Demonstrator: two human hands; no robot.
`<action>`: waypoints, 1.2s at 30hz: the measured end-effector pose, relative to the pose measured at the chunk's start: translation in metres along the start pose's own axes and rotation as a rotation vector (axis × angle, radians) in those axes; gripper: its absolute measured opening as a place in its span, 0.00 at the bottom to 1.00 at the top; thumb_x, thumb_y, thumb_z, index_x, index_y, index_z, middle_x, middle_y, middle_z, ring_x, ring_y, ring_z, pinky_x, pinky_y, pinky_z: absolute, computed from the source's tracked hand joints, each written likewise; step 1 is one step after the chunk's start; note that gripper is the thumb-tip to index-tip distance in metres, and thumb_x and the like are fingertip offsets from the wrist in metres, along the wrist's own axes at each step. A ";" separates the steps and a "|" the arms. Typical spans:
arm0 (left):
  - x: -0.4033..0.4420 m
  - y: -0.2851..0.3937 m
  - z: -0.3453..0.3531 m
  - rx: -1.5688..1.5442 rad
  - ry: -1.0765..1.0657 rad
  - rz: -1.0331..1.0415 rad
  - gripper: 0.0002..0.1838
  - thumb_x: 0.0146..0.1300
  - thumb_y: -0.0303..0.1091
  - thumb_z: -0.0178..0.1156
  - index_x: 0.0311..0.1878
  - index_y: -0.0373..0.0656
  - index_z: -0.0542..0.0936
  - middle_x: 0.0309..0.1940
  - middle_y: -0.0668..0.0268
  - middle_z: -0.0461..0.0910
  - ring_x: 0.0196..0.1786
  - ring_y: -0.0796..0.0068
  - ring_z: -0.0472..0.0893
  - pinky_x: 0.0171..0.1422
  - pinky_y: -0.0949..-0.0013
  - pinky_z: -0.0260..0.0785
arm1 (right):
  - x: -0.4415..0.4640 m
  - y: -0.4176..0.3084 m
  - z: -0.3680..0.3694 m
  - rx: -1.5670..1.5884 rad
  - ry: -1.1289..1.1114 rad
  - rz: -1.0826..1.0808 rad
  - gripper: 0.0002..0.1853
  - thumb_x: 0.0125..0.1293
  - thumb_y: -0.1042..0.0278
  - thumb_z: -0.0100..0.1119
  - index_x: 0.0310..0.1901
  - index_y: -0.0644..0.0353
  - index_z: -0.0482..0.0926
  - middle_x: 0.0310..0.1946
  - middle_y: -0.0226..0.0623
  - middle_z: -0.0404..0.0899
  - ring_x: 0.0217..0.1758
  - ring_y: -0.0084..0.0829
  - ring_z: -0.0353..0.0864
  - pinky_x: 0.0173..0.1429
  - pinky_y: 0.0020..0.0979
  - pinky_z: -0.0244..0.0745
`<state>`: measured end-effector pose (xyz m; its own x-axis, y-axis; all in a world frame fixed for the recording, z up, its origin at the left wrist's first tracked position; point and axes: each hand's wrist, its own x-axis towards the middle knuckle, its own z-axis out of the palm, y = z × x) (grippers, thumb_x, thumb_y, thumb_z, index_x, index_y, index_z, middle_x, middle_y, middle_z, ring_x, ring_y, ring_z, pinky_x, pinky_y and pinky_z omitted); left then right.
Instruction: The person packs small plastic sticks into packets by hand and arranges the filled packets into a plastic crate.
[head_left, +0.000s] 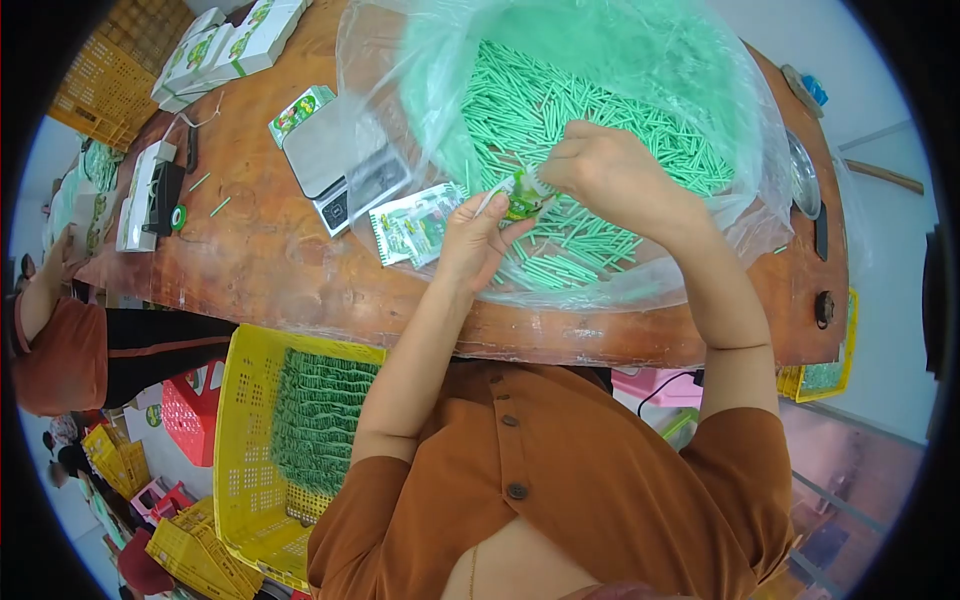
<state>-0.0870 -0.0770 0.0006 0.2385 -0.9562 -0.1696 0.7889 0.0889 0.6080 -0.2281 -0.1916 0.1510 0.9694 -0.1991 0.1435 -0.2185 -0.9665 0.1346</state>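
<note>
The left hand's point(478, 238) fingers pinch the pack point(523, 202), maybe steadying it for the right hand point(612, 172), whose grip I can't tell.

Sticks point(515, 95) in a bag point(755, 235) on the counter point(260, 250) before me, a sachet point(524, 197) in my left fingers point(497, 206), other sachets point(408, 226) left of it, a scale point(322, 150) beyond those, a crate point(238, 480) at my left.

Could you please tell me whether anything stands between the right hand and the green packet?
Nothing visible does: the right hand is at one end of the green packet, and the left hand holds the other. The green sticks lie below, not between.
</note>
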 end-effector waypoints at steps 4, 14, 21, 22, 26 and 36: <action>-0.003 0.009 0.015 -0.155 -0.111 -0.051 0.18 0.64 0.36 0.53 0.56 0.42 0.69 0.53 0.62 0.73 0.53 0.68 0.75 0.50 0.62 0.75 | 0.011 0.001 0.013 0.358 0.280 -0.019 0.12 0.45 0.78 0.61 0.35 0.56 0.81 0.34 0.31 0.80 0.34 0.34 0.76 0.37 0.27 0.73; -0.004 0.015 0.019 -0.237 -0.086 0.040 0.19 0.64 0.37 0.53 0.56 0.40 0.69 0.53 0.62 0.72 0.55 0.64 0.73 0.54 0.62 0.73 | 0.021 -0.025 0.045 1.155 0.852 0.510 0.06 0.55 0.74 0.62 0.35 0.60 0.81 0.31 0.32 0.80 0.34 0.21 0.75 0.41 0.21 0.69; -0.007 0.020 0.003 -0.349 -0.118 -0.002 0.18 0.65 0.37 0.52 0.56 0.41 0.68 0.53 0.61 0.72 0.55 0.64 0.73 0.51 0.59 0.75 | -0.003 0.009 0.049 0.880 0.365 0.329 0.08 0.54 0.71 0.60 0.37 0.56 0.82 0.42 0.34 0.75 0.48 0.32 0.70 0.53 0.30 0.65; -0.007 0.020 -0.003 -0.348 -0.124 -0.003 0.18 0.65 0.37 0.52 0.56 0.41 0.68 0.53 0.61 0.72 0.55 0.64 0.73 0.51 0.59 0.75 | -0.011 0.022 0.055 0.778 0.298 0.371 0.08 0.53 0.72 0.61 0.37 0.56 0.82 0.39 0.34 0.75 0.47 0.33 0.70 0.52 0.30 0.65; -0.006 0.021 -0.007 -0.272 -0.102 -0.004 0.20 0.66 0.35 0.51 0.59 0.40 0.65 0.54 0.60 0.71 0.55 0.63 0.73 0.52 0.64 0.75 | -0.037 0.033 0.120 0.497 0.028 0.334 0.08 0.49 0.73 0.63 0.34 0.56 0.81 0.34 0.35 0.74 0.43 0.35 0.71 0.48 0.33 0.67; -0.008 0.018 0.005 -0.008 0.029 0.009 0.14 0.62 0.31 0.55 0.50 0.37 0.73 0.47 0.61 0.76 0.50 0.67 0.76 0.51 0.64 0.75 | 0.005 0.005 0.017 0.172 0.323 0.018 0.06 0.46 0.78 0.61 0.28 0.58 0.79 0.28 0.32 0.75 0.35 0.36 0.73 0.42 0.34 0.68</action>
<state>-0.0776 -0.0695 0.0165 0.2618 -0.9470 -0.1863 0.7909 0.0999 0.6038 -0.2227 -0.2000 0.1356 0.8742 -0.1811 0.4506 -0.1860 -0.9820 -0.0338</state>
